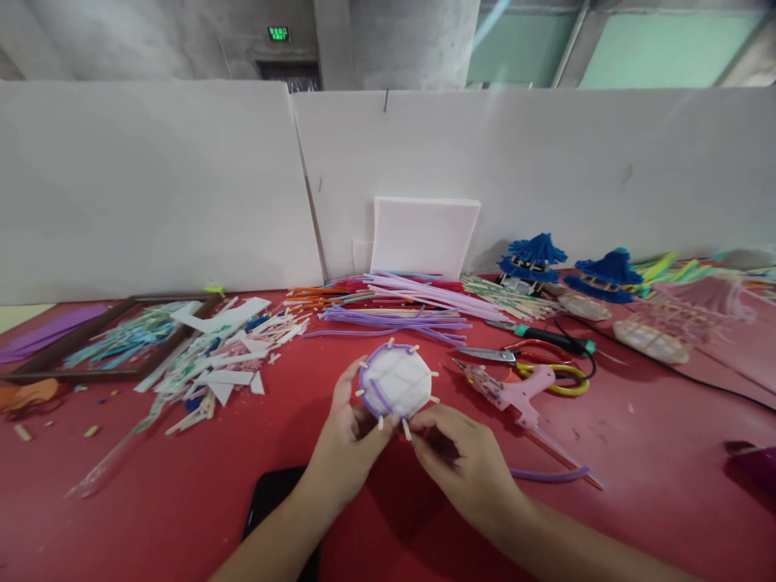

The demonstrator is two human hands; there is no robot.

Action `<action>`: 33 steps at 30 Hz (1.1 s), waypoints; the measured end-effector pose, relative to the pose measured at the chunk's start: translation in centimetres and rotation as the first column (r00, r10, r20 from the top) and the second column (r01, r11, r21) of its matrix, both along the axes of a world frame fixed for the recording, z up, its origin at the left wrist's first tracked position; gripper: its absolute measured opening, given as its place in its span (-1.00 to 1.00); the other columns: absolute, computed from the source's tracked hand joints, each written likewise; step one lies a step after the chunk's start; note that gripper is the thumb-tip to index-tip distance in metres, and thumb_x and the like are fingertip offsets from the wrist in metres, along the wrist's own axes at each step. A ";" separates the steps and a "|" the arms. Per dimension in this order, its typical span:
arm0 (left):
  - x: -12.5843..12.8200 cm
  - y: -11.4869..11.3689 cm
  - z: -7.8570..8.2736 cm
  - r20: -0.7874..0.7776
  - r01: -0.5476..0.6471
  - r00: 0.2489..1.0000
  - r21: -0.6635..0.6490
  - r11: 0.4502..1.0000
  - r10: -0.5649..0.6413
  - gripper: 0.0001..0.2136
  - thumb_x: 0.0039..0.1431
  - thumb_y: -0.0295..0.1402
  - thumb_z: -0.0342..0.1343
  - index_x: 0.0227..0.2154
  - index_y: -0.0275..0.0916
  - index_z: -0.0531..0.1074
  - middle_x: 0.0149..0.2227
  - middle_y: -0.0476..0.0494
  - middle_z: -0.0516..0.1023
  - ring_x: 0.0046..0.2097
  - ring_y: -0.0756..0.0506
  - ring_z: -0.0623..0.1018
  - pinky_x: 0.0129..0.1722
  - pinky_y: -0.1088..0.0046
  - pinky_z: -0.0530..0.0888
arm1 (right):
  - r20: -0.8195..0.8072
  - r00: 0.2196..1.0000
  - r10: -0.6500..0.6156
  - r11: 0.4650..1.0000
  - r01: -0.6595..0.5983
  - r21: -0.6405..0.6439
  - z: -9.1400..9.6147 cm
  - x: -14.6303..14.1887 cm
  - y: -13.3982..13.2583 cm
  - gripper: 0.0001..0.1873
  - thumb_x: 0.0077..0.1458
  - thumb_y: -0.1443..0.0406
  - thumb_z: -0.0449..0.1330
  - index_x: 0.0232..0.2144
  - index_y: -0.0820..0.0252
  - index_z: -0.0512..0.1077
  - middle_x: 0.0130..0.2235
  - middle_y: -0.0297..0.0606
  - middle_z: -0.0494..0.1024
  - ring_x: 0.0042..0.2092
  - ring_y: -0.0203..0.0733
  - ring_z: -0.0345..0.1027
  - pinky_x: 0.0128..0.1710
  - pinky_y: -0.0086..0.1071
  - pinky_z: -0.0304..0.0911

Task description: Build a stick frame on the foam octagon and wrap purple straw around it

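below the frame's centre, the left hand [347, 436] grips a white disc [403, 381] partly rimmed with purple; the right hand [466, 446] pinches its lower edge beside a pale peg [406, 428]. a pink glue gun [514, 394] lies right of centre, near scissors [485, 354].

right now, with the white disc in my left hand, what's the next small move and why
I'd probably use the right hand to bring the purple pipe cleaner toward the right edge of the white disc: purple lines the disc's left edge, its right edge looks white between the pegs, and that length sticks out beyond the hand.
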State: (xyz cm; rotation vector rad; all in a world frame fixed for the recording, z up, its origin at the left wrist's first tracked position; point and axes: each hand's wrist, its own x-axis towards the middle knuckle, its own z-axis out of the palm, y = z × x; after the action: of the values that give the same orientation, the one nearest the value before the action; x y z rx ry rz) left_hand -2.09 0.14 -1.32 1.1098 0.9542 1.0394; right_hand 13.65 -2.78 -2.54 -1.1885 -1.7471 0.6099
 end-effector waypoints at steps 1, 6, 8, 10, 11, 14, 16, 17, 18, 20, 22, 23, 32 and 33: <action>0.0 0.0 0.0 -0.003 -0.001 1.000 -0.003 1.000 0.001 -0.21 -0.02 -0.30 0.26 0.19 -0.18 -0.10 -0.18 -0.20 0.56 -0.08 -0.21 0.54 -0.03 0.22 0.40 | -0.001 1.000 0.000 1.000 0.000 -0.001 0.0 0.0 0.0 -0.87 0.04 0.42 0.08 -0.43 0.16 0.42 -0.44 -0.31 0.50 -0.45 -0.30 0.35 -0.45 -0.49 0.27; 0.0 0.0 0.2 -0.009 0.037 0.999 -0.013 0.999 -0.037 -0.21 0.01 -0.33 0.24 0.19 -0.21 -0.17 -0.18 -0.19 0.56 -0.09 -0.17 0.55 -0.07 0.31 0.40 | 0.007 1.000 0.015 1.000 -0.015 -0.023 -0.1 0.0 -0.2 -0.86 0.05 0.42 0.08 -0.42 0.15 0.42 -0.45 -0.33 0.49 -0.46 -0.31 0.34 -0.45 -0.49 0.26; 0.0 0.0 0.3 -0.026 0.029 0.999 -0.022 0.999 -0.030 -0.20 0.02 -0.34 0.22 0.19 -0.21 -0.20 -0.24 -0.15 0.58 -0.14 -0.15 0.56 -0.10 0.33 0.41 | 0.013 1.000 0.024 0.999 -0.023 -0.023 -0.1 0.0 -0.3 -0.86 0.05 0.42 0.08 -0.42 0.15 0.42 -0.45 -0.32 0.49 -0.45 -0.31 0.34 -0.45 -0.49 0.25; 0.0 0.0 0.4 -0.076 0.019 0.997 -0.002 1.000 -0.019 -0.21 0.02 -0.34 0.22 0.18 -0.22 -0.20 -0.32 -0.11 0.59 -0.20 -0.14 0.58 -0.15 0.34 0.42 | 0.017 0.999 0.038 0.999 -0.038 -0.019 -0.1 0.0 -0.3 -0.87 0.06 0.42 0.08 -0.40 0.15 0.42 -0.44 -0.32 0.49 -0.44 -0.31 0.35 -0.44 -0.49 0.25; -0.1 0.0 0.4 -0.102 0.011 0.995 0.018 1.000 -0.009 -0.23 0.03 -0.33 0.21 0.17 -0.23 -0.18 -0.36 -0.09 0.59 -0.24 -0.14 0.58 -0.17 0.34 0.42 | 0.017 0.999 0.044 0.999 -0.044 -0.017 -0.1 0.0 -0.2 -0.87 0.06 0.41 0.08 -0.40 0.15 0.42 -0.43 -0.32 0.50 -0.44 -0.30 0.35 -0.44 -0.49 0.26; -0.1 0.2 0.5 -0.109 -0.061 0.992 0.038 0.997 0.065 -0.26 -0.02 -0.32 0.25 0.12 -0.23 -0.10 -0.45 -0.01 0.57 -0.34 -0.12 0.58 -0.28 0.37 0.44 | 0.025 0.999 0.048 0.999 -0.048 -0.012 -0.1 0.0 -0.2 -0.90 0.07 0.40 0.08 -0.39 0.16 0.40 -0.42 -0.32 0.51 -0.43 -0.31 0.36 -0.42 -0.49 0.26; 0.0 0.3 0.6 -0.051 -0.160 0.986 -0.013 0.987 0.159 -0.24 -0.12 -0.31 0.30 0.09 -0.23 -0.03 -0.48 0.03 0.55 -0.40 -0.10 0.58 -0.34 0.39 0.45 | 0.061 0.997 0.052 0.999 -0.052 -0.002 0.1 0.1 -0.4 -0.89 0.08 0.39 0.07 -0.39 0.16 0.39 -0.43 -0.32 0.51 -0.44 -0.32 0.36 -0.41 -0.50 0.24; 0.1 0.4 0.6 -0.017 -0.211 0.977 -0.049 0.976 0.211 -0.24 -0.17 -0.32 0.33 0.05 -0.23 0.01 -0.48 0.03 0.55 -0.41 -0.09 0.57 -0.35 0.39 0.46 | 0.088 0.994 0.062 0.998 -0.063 0.007 0.2 0.1 -0.5 -0.89 0.09 0.39 0.06 -0.39 0.16 0.39 -0.45 -0.33 0.51 -0.45 -0.32 0.35 -0.42 -0.50 0.22; 0.1 0.5 0.7 0.012 -0.255 0.967 -0.082 0.964 0.256 -0.26 -0.22 -0.34 0.36 0.01 -0.22 0.06 -0.47 0.03 0.56 -0.42 -0.07 0.57 -0.35 0.39 0.48 | 0.117 0.990 0.076 0.997 -0.079 0.020 0.3 0.2 -0.6 -0.88 0.10 0.39 0.05 -0.39 0.17 0.39 -0.46 -0.33 0.50 -0.46 -0.33 0.33 -0.43 -0.50 0.20; 0.1 0.7 0.7 0.049 -0.309 0.947 -0.130 0.942 0.318 -0.35 -0.28 -0.36 0.38 -0.11 -0.21 0.14 -0.47 0.02 0.57 -0.43 -0.05 0.58 -0.36 0.41 0.49 | 0.183 0.974 0.136 0.988 -0.147 0.046 0.8 0.4 -1.1 -0.87 0.10 0.39 0.03 -0.40 0.17 0.38 -0.49 -0.33 0.48 -0.48 -0.33 0.30 -0.46 -0.49 0.16; 0.1 0.9 0.7 0.063 -0.329 0.938 -0.158 0.931 0.342 -0.43 -0.28 -0.38 0.37 -0.21 -0.18 0.15 -0.50 0.03 0.57 -0.45 -0.04 0.58 -0.39 0.45 0.50 | 0.282 0.922 0.266 0.957 -0.288 0.038 1.5 0.5 -1.7 -0.87 0.06 0.40 0.04 -0.44 0.17 0.38 -0.51 -0.34 0.47 -0.50 -0.33 0.28 -0.47 -0.48 0.13; 0.0 1.0 0.7 0.064 -0.328 0.937 -0.166 0.930 0.342 -0.45 -0.27 -0.37 0.36 -0.24 -0.17 0.15 -0.51 0.04 0.58 -0.46 -0.04 0.59 -0.40 0.46 0.50 | 0.338 0.875 0.346 0.928 -0.373 0.016 1.8 0.7 -1.9 -0.88 0.03 0.40 0.06 -0.45 0.16 0.38 -0.51 -0.35 0.48 -0.50 -0.33 0.28 -0.47 -0.48 0.12; 0.1 0.6 1.0 0.064 -0.294 0.948 -0.193 0.936 0.311 -0.52 -0.19 -0.42 0.32 -0.25 -0.16 0.14 -0.54 0.02 0.60 -0.48 -0.07 0.62 -0.48 0.48 0.53 | 0.481 0.876 0.033 0.999 -0.048 0.020 4.5 9.5 1.7 -0.74 0.08 0.42 0.01 -0.19 0.13 0.38 -0.24 -0.20 0.53 -0.25 -0.17 0.41 -0.27 -0.36 0.27; 0.2 0.6 1.1 0.065 -0.290 0.949 -0.193 0.937 0.307 -0.52 -0.19 -0.43 0.32 -0.25 -0.16 0.15 -0.54 0.02 0.60 -0.49 -0.07 0.61 -0.49 0.49 0.52 | 0.526 0.848 -0.067 0.998 0.049 0.047 4.3 11.1 2.2 -0.72 0.04 0.46 0.00 -0.21 0.16 0.38 -0.23 -0.16 0.53 -0.21 -0.12 0.41 -0.25 -0.31 0.28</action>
State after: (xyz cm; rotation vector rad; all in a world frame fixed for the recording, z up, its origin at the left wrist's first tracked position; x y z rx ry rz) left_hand -1.93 0.74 -0.26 0.7722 1.1405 1.2126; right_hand 24.71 -0.57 1.79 -1.4777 -2.1542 0.2185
